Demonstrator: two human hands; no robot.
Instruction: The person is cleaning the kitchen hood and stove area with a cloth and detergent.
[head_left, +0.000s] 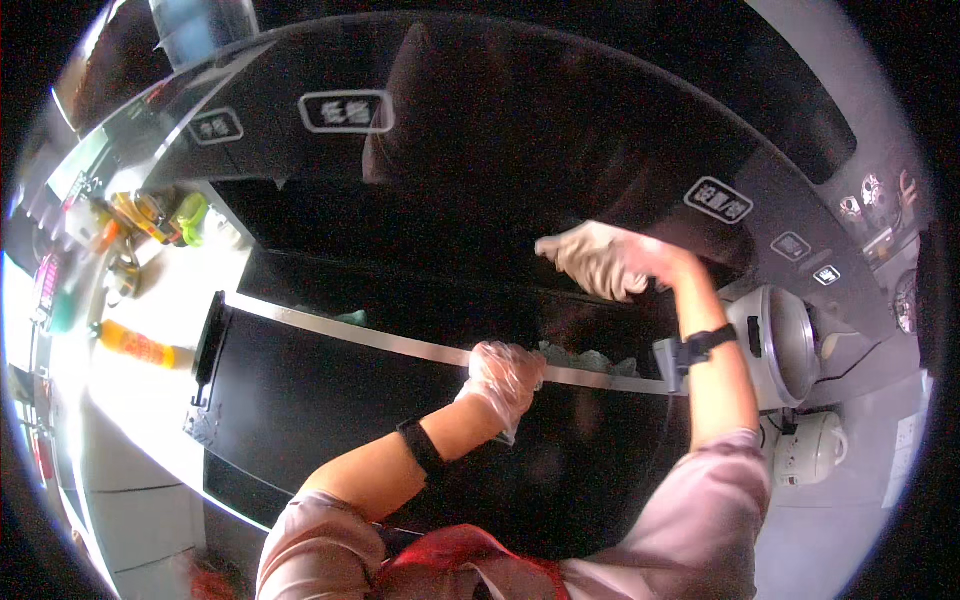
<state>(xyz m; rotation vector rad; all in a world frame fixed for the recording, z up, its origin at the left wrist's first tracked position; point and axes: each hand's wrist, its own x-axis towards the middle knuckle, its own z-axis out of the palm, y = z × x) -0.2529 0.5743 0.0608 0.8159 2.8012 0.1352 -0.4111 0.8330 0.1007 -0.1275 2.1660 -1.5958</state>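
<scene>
My right hand (646, 259) is raised at the centre right, its fingers closed on a folded beige cloth (596, 259) that lies against a dark glossy panel (465, 202). My left hand (501, 375), in a clear plastic glove, rests on a pale metal strip (345, 334) running across the dark surface. Its fingers are curled, and whether they hold the strip cannot be told. Just behind the strip, right of my left hand, lies a crumpled grey-green thing (585, 360); a smaller greenish one (349, 318) lies farther left.
A yellow-orange bottle (137, 344) lies on the bright counter at left, near a black bracket (210, 345). Bottles and a bright green item (192, 219) stand behind. At right are a round white pot-like appliance (776, 346) and a smaller white appliance (811, 448) with a cord.
</scene>
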